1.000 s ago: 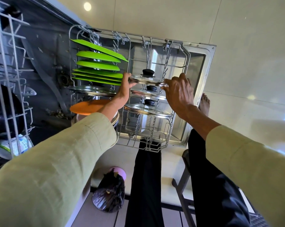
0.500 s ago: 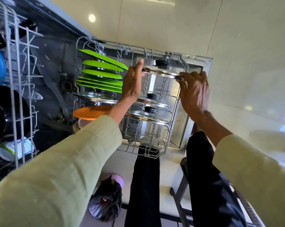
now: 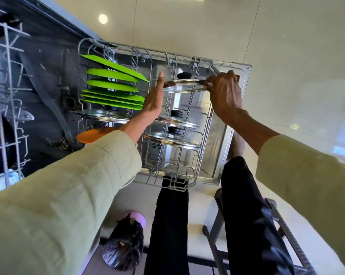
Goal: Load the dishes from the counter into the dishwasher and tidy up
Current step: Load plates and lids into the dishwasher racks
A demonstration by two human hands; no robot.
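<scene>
Person bends over the pulled-out lower rack point(image 3: 173, 187) of the dishwasher. The step in hand: seating a glass lid point(image 3: 184, 86) among the tines at the far end of the rack.

Right hand point(image 3: 225, 92): fingers curled over the lid's right rim, clamped on it. Left hand point(image 3: 154, 98): fingers straight and together, flat against the lid's left edge, steadying rather than gripping. Lid stands on edge, black knob point(image 3: 183, 75) facing away from the person; whether its lower rim already sits in the tines I cannot tell.

In the same row, nearer the person: two more glass lids point(image 3: 172, 138), upright, well apart from the held one. Left row: green plates point(image 3: 112, 85), another lid, an orange plate point(image 3: 92, 135).

Next move, as I judge it: settle the rim between two tines, test that it stays upright, then let go, the right hand last. Release too soon and it may tip against the rack.
</scene>
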